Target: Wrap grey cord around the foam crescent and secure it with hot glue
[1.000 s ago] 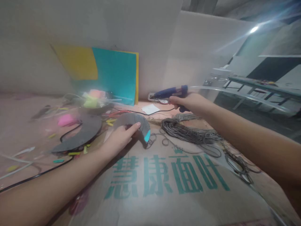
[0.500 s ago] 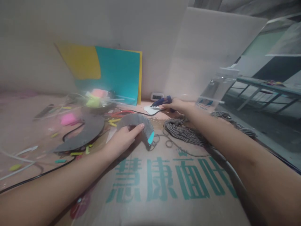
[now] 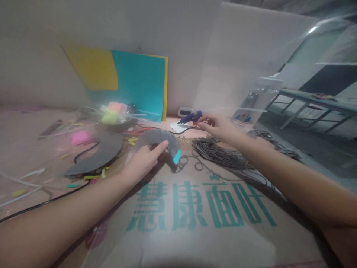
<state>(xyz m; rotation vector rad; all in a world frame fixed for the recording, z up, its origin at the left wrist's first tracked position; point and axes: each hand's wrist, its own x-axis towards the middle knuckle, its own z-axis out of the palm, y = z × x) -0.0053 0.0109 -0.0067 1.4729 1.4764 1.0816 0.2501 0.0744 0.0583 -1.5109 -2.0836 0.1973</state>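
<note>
Glue gun slants left near the pink tabletop's back edge, half-open right hand beside it, contact unclear; left hand pinches a grey arc, cyan end frontward, over cardboard; wall behind.

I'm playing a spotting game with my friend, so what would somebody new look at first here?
Probably the big turquoise sheet standing by the wall at the back, beside a patch of yellow. Next might be the large green writing across the brown board in front. Between them, the left hand holds a curved grey piece with a bright turquoise end.
</note>
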